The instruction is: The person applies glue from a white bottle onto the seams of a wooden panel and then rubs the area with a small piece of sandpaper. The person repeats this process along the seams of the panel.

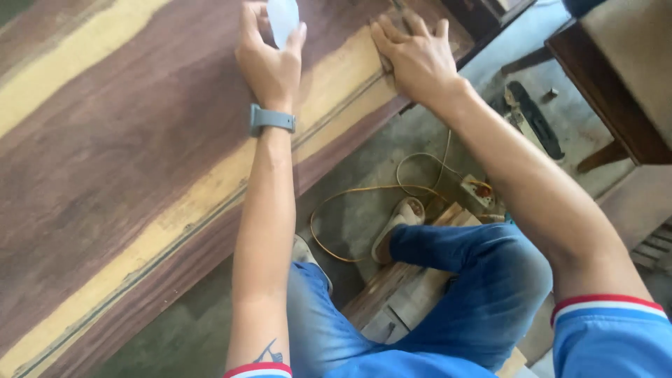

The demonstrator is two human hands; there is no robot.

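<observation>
The left hand (269, 59) rests on a broad wood slab (126, 154) and its grip is closed around a small pale, translucent piece (283, 17) at the far edge of view; what the piece is cannot be told. The right hand (418, 59) lies flat, fingers spread and holding nothing, pressing on the yellow sapwood stripe (336, 80) near the slab's right edge. The slab runs from near left to far right, dark brown with yellow bands, and its surface looks smooth and even, with no dust, marks or tools lying on it. Judging from this, the work sits at the far right end of the slab, and the long stretch to the near left shows no sign of either finished or unfinished treatment. Below on the floor (371, 161) lie an orange cable (350, 192) and a power strip (477, 190).
</observation>
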